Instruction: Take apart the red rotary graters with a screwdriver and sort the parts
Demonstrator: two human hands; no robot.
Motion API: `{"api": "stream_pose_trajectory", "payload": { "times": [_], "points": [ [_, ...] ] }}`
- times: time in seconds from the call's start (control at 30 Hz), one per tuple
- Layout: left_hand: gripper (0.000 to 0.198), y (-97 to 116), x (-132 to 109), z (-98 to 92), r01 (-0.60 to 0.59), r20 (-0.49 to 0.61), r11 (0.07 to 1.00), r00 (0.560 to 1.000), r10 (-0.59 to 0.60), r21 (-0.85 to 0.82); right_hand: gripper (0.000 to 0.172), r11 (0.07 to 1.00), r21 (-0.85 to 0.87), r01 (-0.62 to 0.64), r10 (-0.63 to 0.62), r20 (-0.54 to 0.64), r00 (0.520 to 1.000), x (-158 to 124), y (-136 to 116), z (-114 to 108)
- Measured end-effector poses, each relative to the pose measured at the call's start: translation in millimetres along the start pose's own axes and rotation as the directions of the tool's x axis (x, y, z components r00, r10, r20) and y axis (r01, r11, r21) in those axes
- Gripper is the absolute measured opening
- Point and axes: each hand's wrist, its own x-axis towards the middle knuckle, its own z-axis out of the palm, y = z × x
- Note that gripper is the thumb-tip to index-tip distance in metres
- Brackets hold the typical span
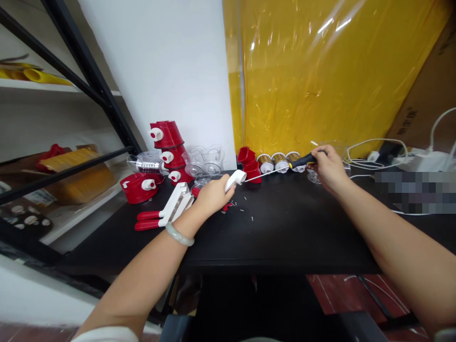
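Observation:
My left hand (213, 194) is closed around a white curved plastic part (235, 179), its round end facing right. My right hand (329, 167) grips the black and yellow handle of a screwdriver (302, 162). The long shaft points left, and its tip is at the round end of the white part; whether it touches is too small to tell. Small screws (242, 210) and a small red piece (227, 206) lie on the black table (285, 237) below. Two white handles with red grips (149, 220) rest left of my left hand.
Red housings (166, 134) are stacked at the back left, beside clear plastic parts (212, 159). Red pieces (251, 171) and metal grater drums (280, 162) stand along the back. White cables (377, 164) lie at the right. A black shelf frame (89, 85) rises at the left.

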Motion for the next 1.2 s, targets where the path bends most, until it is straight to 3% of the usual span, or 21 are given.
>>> {"api": "stream_pose_trajectory", "payload": {
  "times": [0.23, 0.5, 0.7, 0.9, 1.03, 1.2],
  "points": [
    [0.033, 2.3, -0.5, -3.6, 0.006, 0.019, 1.000, 1.000, -0.006, 0.000, 0.010, 0.998, -0.057, 0.025, -0.026, -0.019, 0.999, 5.4, 2.5, -4.6],
    [0.033, -1.7, 1.1, 1.6, 0.012, 0.001, 1.000, 1.000, -0.012, -0.009, 0.009, 1.000, -0.011, -0.002, 0.001, -0.019, 1.000, 3.8, 0.8, -4.3],
    [0.040, 1.2, 2.1, -1.9, 0.091, -0.030, 0.976, 0.995, -0.099, -0.196, 0.008, 0.999, -0.045, -0.016, 0.016, -0.004, 1.000, 3.9, 1.3, -3.2],
    [0.058, 9.9, -2.6, -6.2, -0.042, -0.033, 0.870, 0.999, 0.029, -0.491, 0.009, 0.998, -0.045, -0.032, 0.034, 0.033, 0.999, -2.4, -2.2, 0.3],
    [0.042, 10.0, -2.5, 1.5, -0.117, -0.077, 0.822, 0.993, 0.089, -0.558, 0.008, 0.998, -0.038, -0.043, 0.045, 0.067, 0.997, -5.4, -1.5, 2.3],
    [0.030, 5.9, 0.3, 9.0, -0.148, -0.106, 0.835, 0.989, 0.108, -0.530, 0.006, 0.998, -0.044, -0.038, 0.042, 0.083, 0.996, -5.4, -0.5, 2.6]
  ]
}}
